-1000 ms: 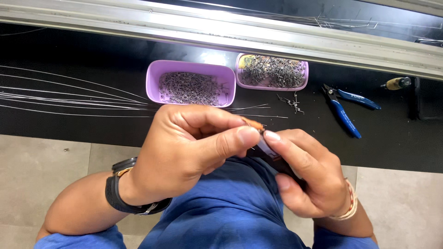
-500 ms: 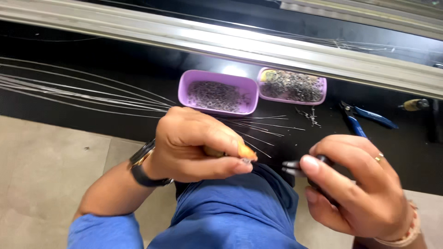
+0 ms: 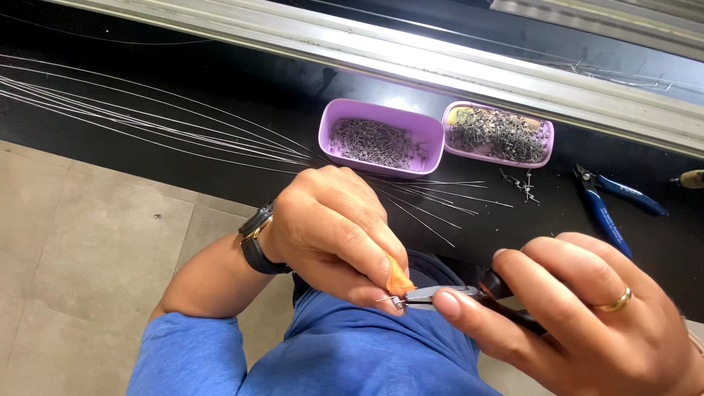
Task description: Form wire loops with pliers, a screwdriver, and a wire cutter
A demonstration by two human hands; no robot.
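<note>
The left hand (image 3: 334, 231) is pinching a tiny coiled wire piece (image 3: 394, 300) at its fingertips – the right hand (image 3: 587, 315) is gripping small pliers (image 3: 440, 295), nose touching that piece; two purple trays (image 3: 381, 139) are lying beyond both hands

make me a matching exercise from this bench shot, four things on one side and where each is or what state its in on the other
Things:
1. small silver-nosed pliers
2. blue-handled cutters
3. left-hand purple plastic tray
4. bundle of thin steel wires

Places or states:
A. lying untouched on the black bench, far right
B. fanned out across the bench to the left
C. held in the right hand, nose meeting the left hand fingers
D. filled with small dark metal pieces

Pairs: 1-C, 2-A, 3-D, 4-B
</note>
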